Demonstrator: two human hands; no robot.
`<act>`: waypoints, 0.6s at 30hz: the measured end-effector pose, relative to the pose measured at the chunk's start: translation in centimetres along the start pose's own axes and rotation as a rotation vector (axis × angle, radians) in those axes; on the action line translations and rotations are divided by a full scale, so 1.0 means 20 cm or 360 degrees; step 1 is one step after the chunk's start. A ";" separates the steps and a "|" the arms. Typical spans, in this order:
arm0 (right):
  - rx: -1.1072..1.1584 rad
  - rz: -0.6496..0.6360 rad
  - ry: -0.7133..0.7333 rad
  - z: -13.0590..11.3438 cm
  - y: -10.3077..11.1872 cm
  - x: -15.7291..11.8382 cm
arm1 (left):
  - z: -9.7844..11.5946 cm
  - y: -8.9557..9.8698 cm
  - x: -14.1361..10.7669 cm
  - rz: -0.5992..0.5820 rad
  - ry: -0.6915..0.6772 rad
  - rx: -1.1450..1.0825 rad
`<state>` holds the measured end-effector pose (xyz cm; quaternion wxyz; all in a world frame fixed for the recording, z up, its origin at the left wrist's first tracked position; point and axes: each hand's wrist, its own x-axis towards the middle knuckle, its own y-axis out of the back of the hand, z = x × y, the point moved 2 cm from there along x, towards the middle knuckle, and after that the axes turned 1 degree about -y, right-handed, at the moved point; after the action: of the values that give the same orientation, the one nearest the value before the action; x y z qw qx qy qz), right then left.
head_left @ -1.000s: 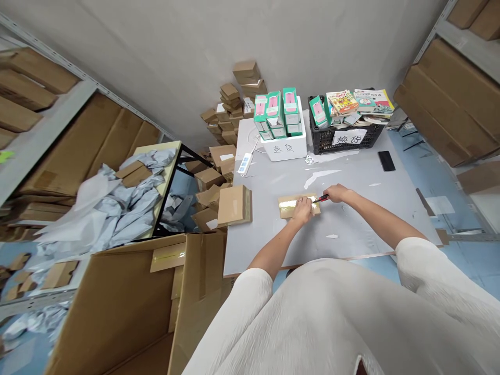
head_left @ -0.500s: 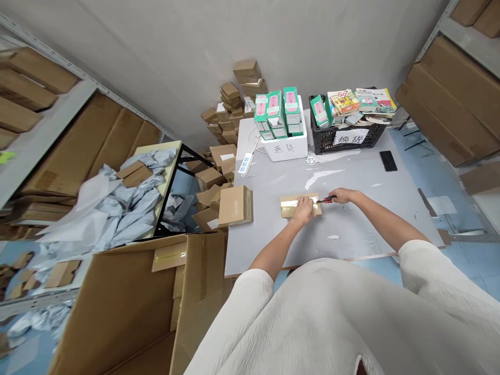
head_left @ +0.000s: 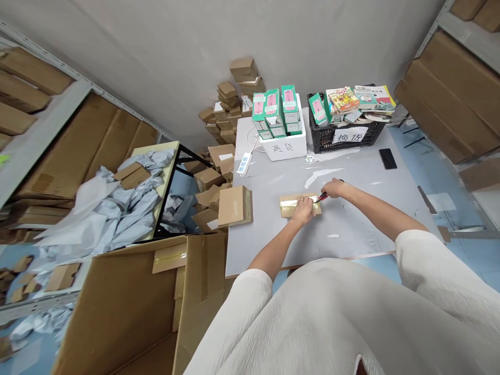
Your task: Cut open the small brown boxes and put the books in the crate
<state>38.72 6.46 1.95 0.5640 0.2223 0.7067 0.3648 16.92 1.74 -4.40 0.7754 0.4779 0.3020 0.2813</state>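
A small cardboard box (head_left: 288, 210) sealed with shiny tape lies flat on the grey table (head_left: 265, 245). Over its right half, my left hand (head_left: 302, 210) grips it from the near side, hiding part of the tape. My right hand (head_left: 334, 188) is closed around a red and black utility knife (head_left: 322, 197), which slants down to the box's right end. Whether the blade tip is in the tape is too small to tell.
A white bin (head_left: 287, 148) of green boxes and a black crate (head_left: 344, 140) of books stand at the back. A phone (head_left: 388, 159) lies right, a power strip (head_left: 245, 163) left. Another carton (head_left: 231, 205) sits at the left edge, beside a large open carton (head_left: 128, 302).
My right hand has moved slightly left and up, and the knife now tilts more steeply against the box's right end. My left hand and the box have stayed in place.
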 end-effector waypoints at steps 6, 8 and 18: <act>0.0265 -0.0195 -0.0061 0.08 -0.05 0.02 | 0.01 -0.02 -0.02 0.0074 -0.0066 0.0022; 0.0293 -0.0123 -0.0026 0.07 -0.06 0.06 | 0.01 -0.02 -0.02 0.0055 -0.0091 0.0038; 0.0756 -0.0415 0.0015 0.20 -0.17 0.13 | 0.00 -0.02 0.01 -0.0024 -0.0036 -0.0011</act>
<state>42.23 7.15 -2.72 0.5350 0.2540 0.7976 0.1141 17.08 1.79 -4.74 0.7825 0.4761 0.2959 0.2712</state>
